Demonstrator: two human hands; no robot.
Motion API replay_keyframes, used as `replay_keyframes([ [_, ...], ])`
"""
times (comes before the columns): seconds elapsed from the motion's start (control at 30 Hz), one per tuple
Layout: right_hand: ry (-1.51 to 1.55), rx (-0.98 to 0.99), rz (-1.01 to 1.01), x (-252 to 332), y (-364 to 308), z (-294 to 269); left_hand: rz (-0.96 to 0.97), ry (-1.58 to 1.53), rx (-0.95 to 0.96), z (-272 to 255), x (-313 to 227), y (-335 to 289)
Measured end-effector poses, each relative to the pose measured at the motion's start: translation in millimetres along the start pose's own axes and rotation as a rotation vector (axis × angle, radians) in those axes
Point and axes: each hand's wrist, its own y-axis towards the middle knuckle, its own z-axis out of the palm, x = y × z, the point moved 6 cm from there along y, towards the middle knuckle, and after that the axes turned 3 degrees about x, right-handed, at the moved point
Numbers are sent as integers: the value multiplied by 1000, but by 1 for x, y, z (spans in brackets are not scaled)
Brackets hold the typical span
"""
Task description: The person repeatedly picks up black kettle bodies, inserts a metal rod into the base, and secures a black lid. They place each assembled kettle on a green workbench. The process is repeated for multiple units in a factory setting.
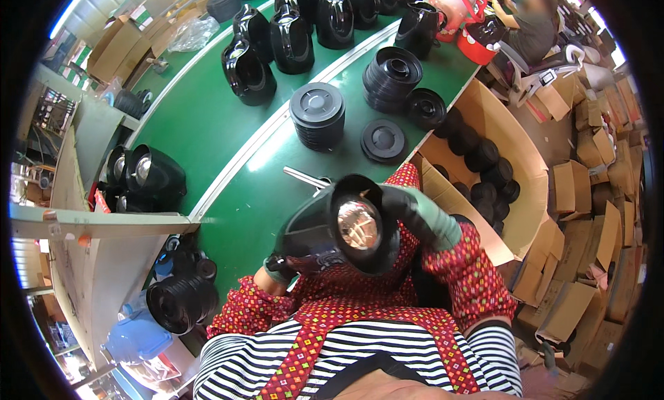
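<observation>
Between my hands is a glossy black vacuum jug, tipped on its side, its wide open end and shiny mirrored liner facing up toward me. My left hand, in a dark glove, grips it low on the left; its fingers are partly hidden. At the rim on the right, my right hand, in a green and black glove, holds the jug's edge, slightly blurred. A silver metal rod-like tool lies on the green table just behind the jug. Beyond it stand a stack of round black discs and a lower black disc pile.
Several finished-looking black jugs stand at the back. More stacked black rings sit at the far right. An open carton of black round parts adjoins the table. Jugs rest on a left shelf. Another person sits far right.
</observation>
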Motion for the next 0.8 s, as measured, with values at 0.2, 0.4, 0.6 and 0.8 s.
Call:
replay_keyframes([
  [0.2, -1743, -614, 281, 12, 94, -114, 32, 74, -213, -48, 2, -20],
  [0.4, -1772, -582, 351, -11, 102, -157, 26, 139, -207, -55, 1, -26],
  [0.6, -1013, -464, -366, 60, 18, -53, 58, 226, -73, -32, 6, -6],
  [0.8, -1015, -443, -407, 79, -61, 45, 105, 322, 69, 3, 6, 11],
])
